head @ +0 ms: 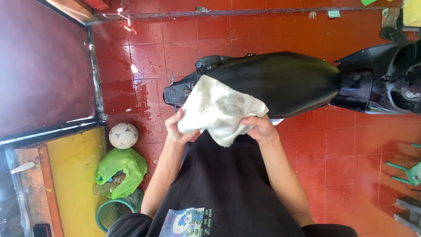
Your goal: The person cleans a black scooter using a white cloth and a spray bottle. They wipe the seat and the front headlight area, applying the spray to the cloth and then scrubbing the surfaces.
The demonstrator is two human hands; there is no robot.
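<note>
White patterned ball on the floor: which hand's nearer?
Left. Left hand grips the stained white cloth on the side toward the ball; right hand holds the cloth's far edge, farther off.

There is 1 view, from a camera worn on the person's head. It looks steeply down the chest and forearms to both hands, so the torso fills the bottom of the frame. The left hand (179, 128) and right hand (259, 128) sit near the lens, about mid-frame. Beyond the fingers lies a black seat (285, 81); farther off, all around them, spreads the red tiled floor (351, 149).
</note>
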